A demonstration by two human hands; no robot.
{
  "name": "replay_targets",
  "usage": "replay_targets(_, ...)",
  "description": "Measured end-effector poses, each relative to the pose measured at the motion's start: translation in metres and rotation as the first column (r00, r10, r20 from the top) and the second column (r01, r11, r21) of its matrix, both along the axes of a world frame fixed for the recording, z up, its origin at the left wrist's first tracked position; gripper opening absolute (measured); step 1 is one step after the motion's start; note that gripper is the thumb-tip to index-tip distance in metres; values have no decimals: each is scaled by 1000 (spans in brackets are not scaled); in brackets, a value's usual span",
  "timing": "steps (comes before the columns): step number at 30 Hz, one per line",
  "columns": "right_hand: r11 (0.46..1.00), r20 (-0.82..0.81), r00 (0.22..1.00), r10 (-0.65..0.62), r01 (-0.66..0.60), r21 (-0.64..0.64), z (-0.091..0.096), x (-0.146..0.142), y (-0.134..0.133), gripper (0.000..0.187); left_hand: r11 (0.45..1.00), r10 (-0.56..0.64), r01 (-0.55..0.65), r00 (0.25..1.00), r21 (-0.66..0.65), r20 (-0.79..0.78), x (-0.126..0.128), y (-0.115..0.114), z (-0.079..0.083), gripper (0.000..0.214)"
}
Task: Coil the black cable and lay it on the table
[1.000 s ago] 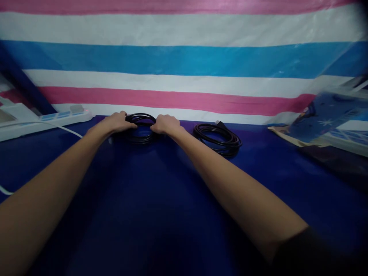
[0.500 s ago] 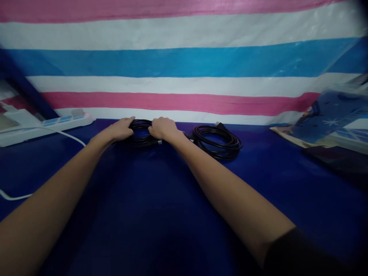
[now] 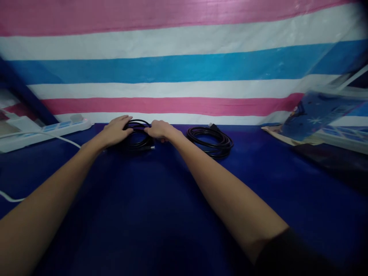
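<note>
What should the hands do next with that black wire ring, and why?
Probably lift the coiled black cable a little off the blue table. The left hand and right hand each have a grip on opposite sides of it, and it lies apart from the second coil.

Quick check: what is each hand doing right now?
Left hand: closed on the left side of the coiled black cable.
Right hand: closed on the right side of the same coil.

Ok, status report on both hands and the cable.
Left hand and right hand each grip the coiled black cable. Coil on blue table. Second coil beside, apart.
</note>
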State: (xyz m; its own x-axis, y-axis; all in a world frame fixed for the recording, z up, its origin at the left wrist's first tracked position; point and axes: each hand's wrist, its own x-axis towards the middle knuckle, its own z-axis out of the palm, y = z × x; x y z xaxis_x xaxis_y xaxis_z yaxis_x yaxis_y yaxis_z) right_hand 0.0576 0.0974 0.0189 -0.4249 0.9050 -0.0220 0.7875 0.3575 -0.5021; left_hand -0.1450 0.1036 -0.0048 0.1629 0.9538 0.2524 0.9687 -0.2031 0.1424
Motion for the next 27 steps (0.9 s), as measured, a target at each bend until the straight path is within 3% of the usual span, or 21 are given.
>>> replay_targets(3, 997, -4, 1000, 7, -7, 82, 9, 14, -6, 40, 998, -13, 16, 999, 64, -42, 5, -15, 10, 67)
replay_targets(7, 973, -2, 999, 48, -47, 227, 21, 47, -28, 29, 994, 78, -72, 994, 80, -71, 9, -41, 20, 67)
replay_targets(9, 958, -1, 997, 81, -78, 277, 25, 68, -51, 27, 992, 82, -75, 994, 106, -66, 11, -54, 20, 68)
replay_targets(11, 925, 42, 983, 179, -183, 332, 24, 92, -80, 22, 990, 15, -3, 996, 140, -87, 14, -65, 19, 66)
replay_targets(15, 881, 153, 945, 289, -325, 344, 8, 137, -133, 19, 998, -26, 33, 991, 53, -132, 32, -81, 18, 60)
replay_targets(18, 898, 107, 954, 281, -301, 321, -7, 158, -152, 19, 1000, -9, 13, 984, 25, -177, 51, -78, 22, 59)
replay_targets(21, 920, 75, 972, 222, -234, 315, -15, 166, -153, 22, 999, 30, -31, 989, -8, -144, 60, -59, 29, 57)
replay_targets(27, 924, 97, 976, 194, -215, 316, -16, 168, -148, 20, 996, 74, -77, 996, -50, -52, 46, -27, 33, 48)
